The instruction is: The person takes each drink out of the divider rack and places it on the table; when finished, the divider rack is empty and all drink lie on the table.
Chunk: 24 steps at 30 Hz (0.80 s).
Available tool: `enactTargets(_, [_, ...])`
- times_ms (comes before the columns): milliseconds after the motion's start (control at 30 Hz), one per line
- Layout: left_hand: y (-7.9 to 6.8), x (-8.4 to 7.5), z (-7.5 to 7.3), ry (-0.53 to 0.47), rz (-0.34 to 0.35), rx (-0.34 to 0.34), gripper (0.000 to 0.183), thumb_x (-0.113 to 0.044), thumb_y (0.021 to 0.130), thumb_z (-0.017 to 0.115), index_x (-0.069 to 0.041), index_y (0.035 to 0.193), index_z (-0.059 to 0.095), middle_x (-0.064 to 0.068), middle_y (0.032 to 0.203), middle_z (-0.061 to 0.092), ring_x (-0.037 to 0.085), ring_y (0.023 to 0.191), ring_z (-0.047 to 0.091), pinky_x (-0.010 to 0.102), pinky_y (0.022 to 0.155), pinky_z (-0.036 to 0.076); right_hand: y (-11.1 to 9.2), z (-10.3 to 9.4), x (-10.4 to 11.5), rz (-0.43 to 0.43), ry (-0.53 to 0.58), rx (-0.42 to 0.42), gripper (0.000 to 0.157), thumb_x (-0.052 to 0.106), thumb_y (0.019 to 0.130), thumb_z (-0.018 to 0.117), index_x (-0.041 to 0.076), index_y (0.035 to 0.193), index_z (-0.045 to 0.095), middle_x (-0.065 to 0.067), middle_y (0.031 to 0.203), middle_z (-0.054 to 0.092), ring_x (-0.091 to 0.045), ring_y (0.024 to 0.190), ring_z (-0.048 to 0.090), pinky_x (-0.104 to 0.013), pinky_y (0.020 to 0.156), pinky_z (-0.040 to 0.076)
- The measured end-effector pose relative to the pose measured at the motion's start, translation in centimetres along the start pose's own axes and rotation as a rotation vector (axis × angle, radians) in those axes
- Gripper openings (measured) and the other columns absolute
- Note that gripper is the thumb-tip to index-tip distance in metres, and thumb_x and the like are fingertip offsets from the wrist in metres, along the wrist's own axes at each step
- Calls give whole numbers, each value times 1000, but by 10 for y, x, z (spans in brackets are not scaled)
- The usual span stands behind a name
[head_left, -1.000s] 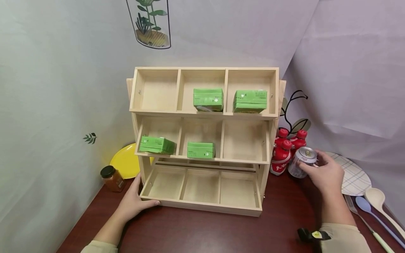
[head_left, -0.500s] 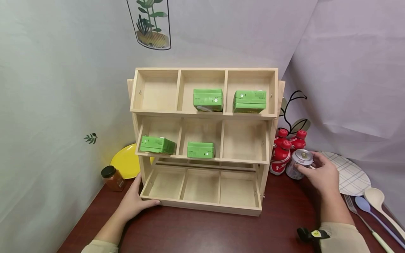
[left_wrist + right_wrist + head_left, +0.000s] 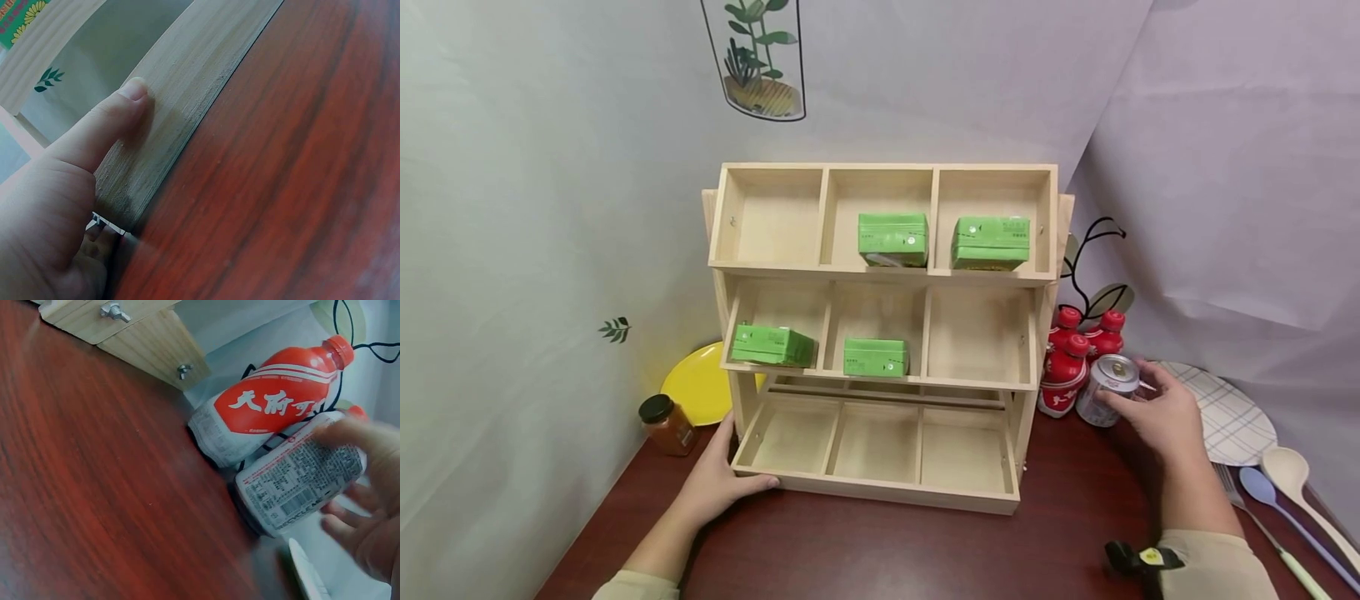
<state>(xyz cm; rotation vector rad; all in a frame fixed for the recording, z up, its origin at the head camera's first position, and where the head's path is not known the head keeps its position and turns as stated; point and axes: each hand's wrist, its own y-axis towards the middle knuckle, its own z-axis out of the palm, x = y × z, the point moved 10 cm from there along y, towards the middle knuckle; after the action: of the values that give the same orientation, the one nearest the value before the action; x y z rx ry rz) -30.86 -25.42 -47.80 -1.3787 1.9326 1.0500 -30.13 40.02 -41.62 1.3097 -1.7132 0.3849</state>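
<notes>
A three-tier wooden display rack [image 3: 880, 275] stands on the table. My left hand [image 3: 718, 483] holds its lower left corner, thumb along the front board [image 3: 169, 106] and fingers at the side. At the right, my right hand [image 3: 1165, 417] holds a silver drink can [image 3: 1107, 396], thumb across its near side and the other fingers around the far side. The can is upright beside several red cola bottles [image 3: 1065, 375]; in the right wrist view its base is at the tabletop. Green cartons fill parts of the rack, one of them a carton [image 3: 876, 357] in the middle tier.
On the left stand a jar with a black lid [image 3: 667, 425] and a yellow plate [image 3: 696, 383]. A checked plate [image 3: 1236, 417] lies behind my right hand, with a fork [image 3: 1251, 512], a blue spoon [image 3: 1262, 483] and a cream ladle [image 3: 1288, 471] near it.
My right hand has moved slightly left and down with the can, bringing it closer to the red bottles; it barely shifts in the last half second. My left hand stays put.
</notes>
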Motion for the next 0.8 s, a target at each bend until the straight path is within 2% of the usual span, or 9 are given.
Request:
enactTargets(67, [0,0,0,-4,1,1,126,-36,55,95,-34,154,16,2,148,36,19,125,43,12,93,33,0,-8,5,-5,91,-93,71,22,83,77,10,145,44,-14,138,51,-26,117,53,-14,89,42])
enactTargets(167, [0,-1,0,-13,5,4,126,-35,56,95,-33,154,16,2,148,36,20,125,43,13,93,33,-5,-25,20,-50,293,-288,54,8,86,68,12,138,52,-4,131,57,-16,118,53,-25,102,38])
enactTargets(267, [0,-1,0,-21,5,3,126,-35,55,95,-33,154,16,2,148,36,20,125,43,12,93,33,-14,-41,42,-144,421,-440,43,2,86,64,7,128,60,-3,120,60,-16,113,56,-29,101,41])
enactTargets(400, [-1,-1,0,-20,5,1,127,-35,55,95,-33,154,16,2,149,35,20,126,42,12,94,32,-37,-51,93,-361,537,-514,38,-4,80,63,-8,118,61,-12,114,59,-24,109,57,-30,96,45])
enactTargets(533, [-1,0,0,-17,5,-1,126,-36,55,95,-34,154,16,1,149,36,19,126,41,12,94,32,-62,-50,146,-623,751,-500,38,-7,73,65,-22,106,58,-23,112,55,-32,105,55,-31,93,47])
enactTargets(600, [-1,0,0,-16,8,-3,126,-36,55,95,-34,154,16,2,148,36,19,126,42,12,94,32,-71,-45,165,-713,843,-469,34,-8,71,64,-25,100,58,-27,109,55,-34,104,54,-32,93,47])
enactTargets(800, [0,0,-1,-7,16,-6,125,-37,55,95,-35,153,17,1,147,37,19,125,42,12,94,32,-100,-18,212,-964,1004,-279,29,-10,70,70,-28,90,56,-35,100,56,-39,104,54,-38,97,44])
